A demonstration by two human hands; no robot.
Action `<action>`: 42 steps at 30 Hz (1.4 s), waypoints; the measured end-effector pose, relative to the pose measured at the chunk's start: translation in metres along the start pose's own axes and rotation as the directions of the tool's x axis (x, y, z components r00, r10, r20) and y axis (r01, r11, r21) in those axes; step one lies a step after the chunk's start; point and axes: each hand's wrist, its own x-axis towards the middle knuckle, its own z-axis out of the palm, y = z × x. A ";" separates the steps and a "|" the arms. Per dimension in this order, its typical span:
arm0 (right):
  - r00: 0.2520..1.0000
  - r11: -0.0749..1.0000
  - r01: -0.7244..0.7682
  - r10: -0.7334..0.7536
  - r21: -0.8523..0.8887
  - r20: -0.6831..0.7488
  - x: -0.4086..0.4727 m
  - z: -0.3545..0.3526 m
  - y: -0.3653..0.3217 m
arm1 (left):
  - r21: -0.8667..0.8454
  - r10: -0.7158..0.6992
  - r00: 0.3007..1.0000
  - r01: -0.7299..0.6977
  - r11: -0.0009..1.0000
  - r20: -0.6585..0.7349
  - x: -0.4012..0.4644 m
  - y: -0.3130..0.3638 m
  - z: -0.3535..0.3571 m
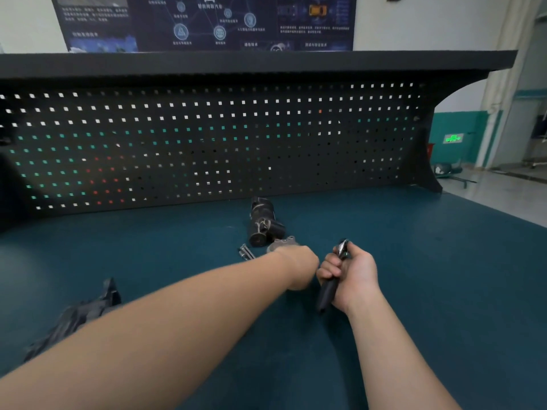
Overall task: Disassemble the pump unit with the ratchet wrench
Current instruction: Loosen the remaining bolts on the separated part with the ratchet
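The dark pump unit (264, 224) lies on the blue-green bench (414, 261) close to the pegboard. Just in front of it sits a grey metal part (284, 242), partly covered by my left hand (299, 266). That hand is bent down over the part and its fingers are hidden behind the wrist. My right hand (350, 275) grips the ratchet wrench (333, 279) by its black handle, with the shiny head pointing up and away. Two loose bolts (245, 252) lie to the left of the grey part.
A black plastic cover (77, 316) lies at the near left of the bench, partly behind my left forearm. A black pegboard (207, 143) walls off the back. The bench's right edge drops to the floor (503, 196).
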 end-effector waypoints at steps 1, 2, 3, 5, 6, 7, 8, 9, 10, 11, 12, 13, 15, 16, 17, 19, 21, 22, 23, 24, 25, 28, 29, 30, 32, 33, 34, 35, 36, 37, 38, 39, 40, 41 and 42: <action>1.000 1.000 0.006 -0.006 -0.021 0.010 -0.001 0.000 -0.001 | -0.012 -0.036 0.999 0.036 0.999 -0.006 0.002 0.005 0.001; 1.000 0.999 0.011 -0.010 -0.053 0.026 -0.001 0.000 -0.002 | -0.029 -0.058 0.998 0.057 0.998 -0.017 0.004 0.006 0.001; 0.999 0.996 0.014 -0.010 -0.091 0.045 -0.002 0.000 -0.004 | -0.049 -0.072 0.997 0.070 0.996 -0.031 0.003 0.006 0.001; 0.995 0.982 0.004 0.014 -0.191 0.096 -0.005 0.000 -0.006 | -0.142 -0.116 0.992 0.107 0.984 -0.056 -0.002 0.000 -0.001; 0.991 0.967 -0.005 0.039 -0.253 0.131 -0.007 0.000 -0.007 | -0.234 -0.142 0.987 0.120 0.965 -0.077 -0.007 -0.005 -0.004; 0.983 0.947 -0.011 0.070 -0.321 0.172 -0.009 0.001 -0.007 | -0.347 -0.170 0.980 0.124 0.930 -0.105 -0.014 -0.013 -0.007; 0.972 0.922 -0.011 0.101 -0.387 0.213 -0.011 0.001 -0.007 | -0.459 -0.202 0.970 0.119 0.880 -0.135 -0.022 -0.021 -0.012; 0.958 0.896 -0.004 0.131 -0.444 0.254 -0.014 0.002 -0.006 | -0.557 -0.238 0.956 0.105 0.824 -0.171 -0.031 -0.029 -0.016; 0.943 0.873 0.008 0.155 -0.488 0.293 -0.016 0.003 -0.005 | -0.630 -0.275 0.937 0.082 0.772 -0.214 -0.040 -0.037 -0.020; 0.928 0.855 0.020 0.177 -0.519 0.328 -0.018 0.005 -0.004 | -0.676 -0.305 0.916 0.053 0.735 -0.260 -0.050 -0.044 -0.023; 0.913 0.843 0.029 0.198 -0.538 0.358 -0.021 0.007 -0.002 | -0.704 -0.325 0.898 0.026 0.710 -0.295 -0.060 -0.050 -0.024; 0.897 0.837 0.032 0.217 -0.546 0.384 -0.023 0.009 0.000 | -0.728 -0.337 0.886 -0.001 0.686 -0.319 -0.070 -0.055 -0.025; 0.863 0.846 0.029 0.248 -0.533 0.440 -0.027 0.012 0.003 | -0.787 -0.356 0.877 -0.040 0.616 -0.324 -0.088 -0.061 -0.023; 0.844 0.860 0.016 0.262 -0.510 0.468 -0.029 0.014 0.006 | -0.806 -0.365 0.872 -0.054 0.590 -0.326 -0.096 -0.063 -0.022; 0.825 0.877 -0.007 0.277 -0.481 0.492 -0.032 0.016 0.008 | -0.817 -0.373 0.867 -0.064 0.573 -0.330 -0.103 -0.065 -0.021; 0.795 0.900 -0.063 0.306 -0.432 0.524 -0.036 0.019 0.012 | -0.848 -0.382 0.861 -0.099 0.520 -0.335 -0.114 -0.066 -0.018; 0.768 0.907 -0.106 0.335 -0.407 0.546 -0.038 0.020 0.015 | -0.879 -0.388 0.855 -0.147 0.454 -0.343 -0.124 -0.066 -0.017; 0.751 0.910 -0.125 0.347 -0.395 0.561 -0.039 0.021 0.017 | -0.884 -0.387 0.854 -0.161 0.439 -0.347 -0.128 -0.066 -0.017; 0.735 0.913 -0.142 0.356 -0.383 0.576 -0.041 0.021 0.018 | -0.885 -0.382 0.855 -0.168 0.434 -0.350 -0.131 -0.066 -0.017; 0.722 0.916 -0.154 0.360 -0.370 0.591 -0.041 0.022 0.019 | -0.883 -0.377 0.855 -0.176 0.436 -0.356 -0.133 -0.066 -0.017; 0.712 0.920 -0.160 0.359 -0.358 0.604 -0.042 0.022 0.020 | -0.881 -0.371 0.855 -0.182 0.438 -0.361 -0.135 -0.066 -0.017; 0.697 0.927 -0.161 0.351 -0.340 0.625 -0.044 0.024 0.022 | -0.885 -0.364 0.859 -0.192 0.425 -0.361 -0.137 -0.063 -0.015; 0.699 0.926 -0.154 0.349 -0.346 0.625 -0.045 0.025 0.022 | -0.886 -0.366 0.860 -0.188 0.424 -0.357 -0.138 -0.063 -0.015; 0.703 0.923 -0.141 0.348 -0.358 0.620 -0.045 0.025 0.023 | -0.887 -0.365 0.861 -0.185 0.424 -0.354 -0.139 -0.063 -0.014; 0.717 0.915 -0.117 0.346 -0.385 0.605 -0.046 0.026 0.023 | -0.887 -0.353 0.866 -0.193 0.419 -0.355 -0.141 -0.063 -0.013; 0.724 0.912 -0.106 0.344 -0.397 0.598 -0.046 0.026 0.023 | -0.885 -0.345 0.869 -0.195 0.422 -0.356 -0.142 -0.063 -0.012; 0.731 0.907 -0.092 0.342 -0.410 0.591 -0.046 0.027 0.024 | -0.883 -0.334 0.874 -0.194 0.428 -0.354 -0.143 -0.063 -0.012; 0.738 0.901 -0.074 0.339 -0.428 0.584 -0.046 0.027 0.024 | -0.878 -0.318 0.882 -0.187 0.442 -0.348 -0.144 -0.063 -0.013; 0.744 0.890 -0.052 0.337 -0.453 0.577 -0.047 0.028 0.025 | -0.867 -0.301 0.891 -0.172 0.467 -0.339 -0.144 -0.062 -0.014; 0.749 0.877 -0.033 0.340 -0.479 0.570 -0.047 0.028 0.026 | -0.854 -0.286 0.900 -0.155 0.497 -0.329 -0.145 -0.062 -0.015; 0.750 0.867 -0.025 0.346 -0.498 0.564 -0.048 0.029 0.026 | -0.842 -0.273 0.906 -0.143 0.521 -0.322 -0.145 -0.062 -0.015; 0.749 0.862 -0.030 0.354 -0.505 0.560 -0.048 0.029 0.027 | -0.835 -0.265 0.909 -0.140 0.532 -0.321 -0.146 -0.062 -0.016; 0.745 0.865 -0.045 0.362 -0.500 0.560 -0.049 0.029 0.027 | -0.835 -0.266 0.907 -0.146 0.530 -0.327 -0.146 -0.061 -0.017; 0.741 0.871 -0.064 0.368 -0.487 0.562 -0.049 0.029 0.027 | -0.830 -0.280 0.895 -0.152 0.537 -0.346 -0.146 -0.060 -0.018; 0.739 0.878 -0.083 0.371 -0.471 0.562 -0.049 0.029 0.027 | -0.805 -0.303 0.876 -0.145 0.576 -0.375 -0.144 -0.059 -0.018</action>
